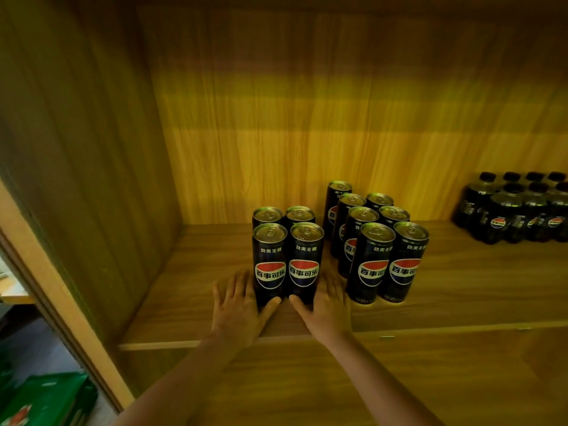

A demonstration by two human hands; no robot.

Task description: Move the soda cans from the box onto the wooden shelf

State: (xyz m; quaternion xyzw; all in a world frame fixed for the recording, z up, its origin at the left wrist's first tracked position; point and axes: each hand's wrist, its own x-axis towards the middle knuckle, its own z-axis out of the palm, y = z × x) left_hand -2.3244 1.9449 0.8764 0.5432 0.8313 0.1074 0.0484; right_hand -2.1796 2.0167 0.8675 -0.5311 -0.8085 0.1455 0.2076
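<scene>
Tall black soda cans with a red, white and blue logo stand upright on the wooden shelf. A left group of cans stands two by two. A larger right group of cans runs in two rows toward the back wall. My left hand lies flat on the shelf against the left side of the left group, thumb at the base of the front left can. My right hand presses the right side, thumb at the base of the front right can. The box is not in view.
A pack of small dark soda bottles stands at the back right of the shelf. The cabinet's left side wall is close to the left group. Green packaging lies on the floor at lower left.
</scene>
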